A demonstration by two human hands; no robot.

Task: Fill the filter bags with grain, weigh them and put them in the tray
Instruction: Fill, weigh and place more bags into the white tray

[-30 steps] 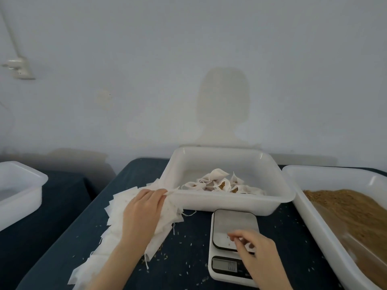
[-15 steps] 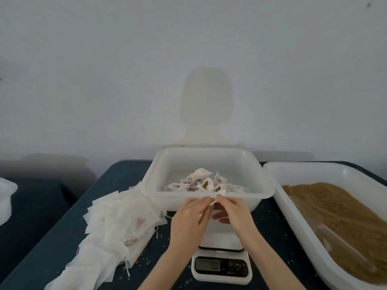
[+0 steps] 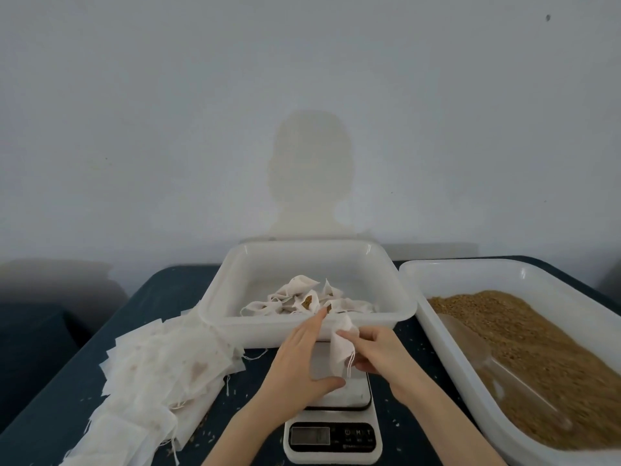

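Above the white kitchen scale (image 3: 336, 428), my two hands hold one empty white filter bag (image 3: 341, 346) with a drawstring hanging from it. My left hand (image 3: 302, 361) touches the bag's upper edge with its fingertips, thumb spread toward the scale's platform. My right hand (image 3: 376, 351) pinches the bag from the right. The white tray (image 3: 232, 317) behind holds several filled bags (image 3: 302, 297). A pile of empty filter bags (image 3: 158, 368) lies at the left. The grain (image 3: 537, 348) fills a large white tub (image 3: 433, 317) at the right.
A clear plastic scoop (image 3: 497, 368) lies in the grain. Loose grains are scattered on the dark blue tablecloth (image 3: 161, 297). The wall stands close behind the tray.
My left hand left the pile with one bag and came to the middle. My right hand rose from the scale and joined it; both now hold the bag, lower over the scale.
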